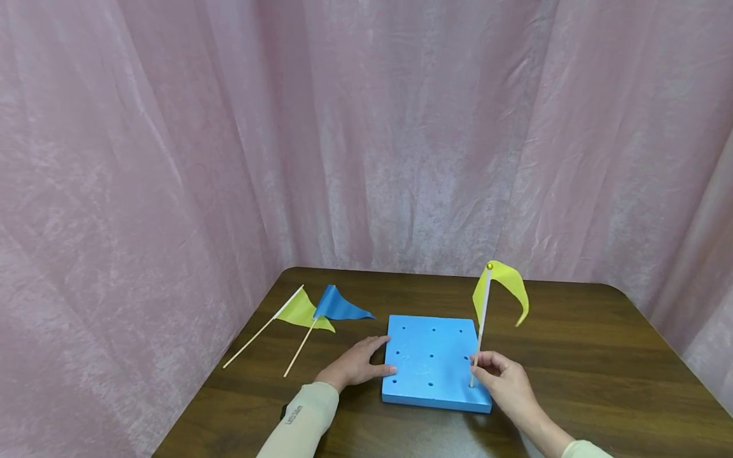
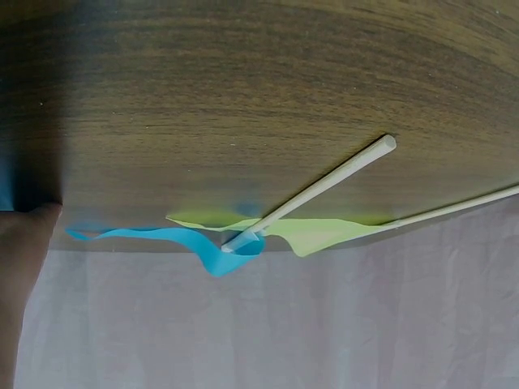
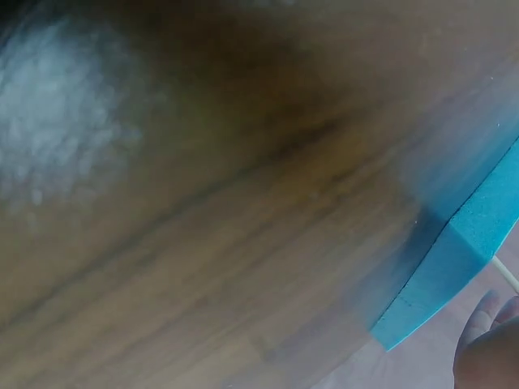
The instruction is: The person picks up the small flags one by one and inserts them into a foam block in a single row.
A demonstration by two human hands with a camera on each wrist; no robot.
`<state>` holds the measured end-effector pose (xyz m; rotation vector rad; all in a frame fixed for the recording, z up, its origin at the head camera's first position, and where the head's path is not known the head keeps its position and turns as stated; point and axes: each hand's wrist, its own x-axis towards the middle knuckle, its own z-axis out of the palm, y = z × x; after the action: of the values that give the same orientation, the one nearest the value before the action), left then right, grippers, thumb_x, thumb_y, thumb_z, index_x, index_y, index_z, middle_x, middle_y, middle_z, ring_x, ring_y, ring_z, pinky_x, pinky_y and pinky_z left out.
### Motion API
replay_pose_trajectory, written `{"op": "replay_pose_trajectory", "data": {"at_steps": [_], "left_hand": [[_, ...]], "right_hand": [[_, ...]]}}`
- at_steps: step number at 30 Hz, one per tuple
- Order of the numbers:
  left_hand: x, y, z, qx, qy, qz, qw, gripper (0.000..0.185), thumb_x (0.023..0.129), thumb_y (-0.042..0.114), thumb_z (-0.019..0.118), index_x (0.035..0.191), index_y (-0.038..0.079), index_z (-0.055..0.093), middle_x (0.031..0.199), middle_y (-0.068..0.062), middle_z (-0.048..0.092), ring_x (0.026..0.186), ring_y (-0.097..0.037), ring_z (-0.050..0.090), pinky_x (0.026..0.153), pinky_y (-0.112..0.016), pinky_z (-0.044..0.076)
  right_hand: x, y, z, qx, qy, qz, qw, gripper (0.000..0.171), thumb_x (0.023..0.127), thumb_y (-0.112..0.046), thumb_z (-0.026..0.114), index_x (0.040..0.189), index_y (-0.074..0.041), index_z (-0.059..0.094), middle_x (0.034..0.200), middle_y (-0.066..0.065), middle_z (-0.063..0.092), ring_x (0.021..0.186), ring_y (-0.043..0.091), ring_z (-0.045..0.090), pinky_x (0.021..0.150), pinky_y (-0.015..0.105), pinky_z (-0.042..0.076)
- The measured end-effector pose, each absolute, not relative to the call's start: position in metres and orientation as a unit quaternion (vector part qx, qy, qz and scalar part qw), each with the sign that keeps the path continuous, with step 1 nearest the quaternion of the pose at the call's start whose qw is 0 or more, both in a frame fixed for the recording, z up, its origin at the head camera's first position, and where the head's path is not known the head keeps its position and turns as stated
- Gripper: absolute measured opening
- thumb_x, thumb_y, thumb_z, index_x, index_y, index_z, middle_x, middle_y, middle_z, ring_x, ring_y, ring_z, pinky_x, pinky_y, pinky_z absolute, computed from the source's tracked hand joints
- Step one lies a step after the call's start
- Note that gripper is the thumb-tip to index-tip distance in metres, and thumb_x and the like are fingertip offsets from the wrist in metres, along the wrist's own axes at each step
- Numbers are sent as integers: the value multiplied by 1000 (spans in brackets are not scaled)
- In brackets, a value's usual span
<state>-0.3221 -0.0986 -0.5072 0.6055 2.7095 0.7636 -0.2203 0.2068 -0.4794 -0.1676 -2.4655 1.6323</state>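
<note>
A square blue foam board [image 1: 432, 362] with several holes lies on the brown table [image 1: 601, 369]. My left hand [image 1: 357, 364] rests flat against the board's left edge, fingers straight. My right hand [image 1: 504, 376] pinches the white stick of a yellow flag [image 1: 504, 289], which stands upright at the board's near right corner. Two more flags lie on the table to the left: a yellow-green one [image 1: 300, 310] and a blue one [image 1: 339, 305]. The left wrist view shows that blue flag [image 2: 182, 241] and yellow-green flag [image 2: 312, 233] with their sticks. A corner of the foam board [image 3: 454, 259] fills the right wrist view's edge.
Pink curtains [image 1: 366, 127] hang close behind and on both sides of the table. The table's left edge runs just beyond the lying flags. Bare wood [image 1: 601, 331] stretches to the right of the board.
</note>
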Motion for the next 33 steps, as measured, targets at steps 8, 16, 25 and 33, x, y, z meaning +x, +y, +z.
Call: {"op": "replay_pose_trajectory", "data": {"at_steps": [8, 16, 25, 33], "left_hand": [[-321, -98, -507, 207, 932, 265, 132, 82, 87, 64, 64, 154, 26, 36, 158, -8, 34, 145, -31, 30, 111, -57, 31], [-321, -97, -507, 205, 934, 261, 133, 82, 88, 64, 63, 155, 26, 36, 158, -7, 34, 145, -30, 29, 112, -55, 31], [-322, -97, -506, 205, 934, 262, 128, 82, 87, 64, 64, 154, 25, 37, 157, -8, 35, 144, -31, 30, 111, -56, 32], [-321, -97, -508, 208, 934, 262, 128, 82, 87, 65, 63, 154, 26, 36, 158, -8, 34, 145, -31, 30, 111, -56, 31]], "right_hand": [[-222, 205, -486, -54, -836, 538, 94, 15, 88, -7, 73, 101, 0, 72, 100, 8, 72, 84, 11, 59, 73, 21, 46], [-221, 206, -486, -49, -834, 542, 91, 20, 89, -7, 72, 107, -1, 71, 97, 6, 69, 87, 14, 58, 73, 21, 48], [-224, 201, -485, -23, -827, 554, 97, 28, 88, -12, 77, 114, -3, 72, 100, 6, 71, 90, 13, 61, 76, 22, 50], [-222, 201, -478, -40, -839, 533, 100, 22, 91, -15, 73, 110, -3, 75, 105, 7, 74, 88, 15, 61, 71, 22, 51]]}}
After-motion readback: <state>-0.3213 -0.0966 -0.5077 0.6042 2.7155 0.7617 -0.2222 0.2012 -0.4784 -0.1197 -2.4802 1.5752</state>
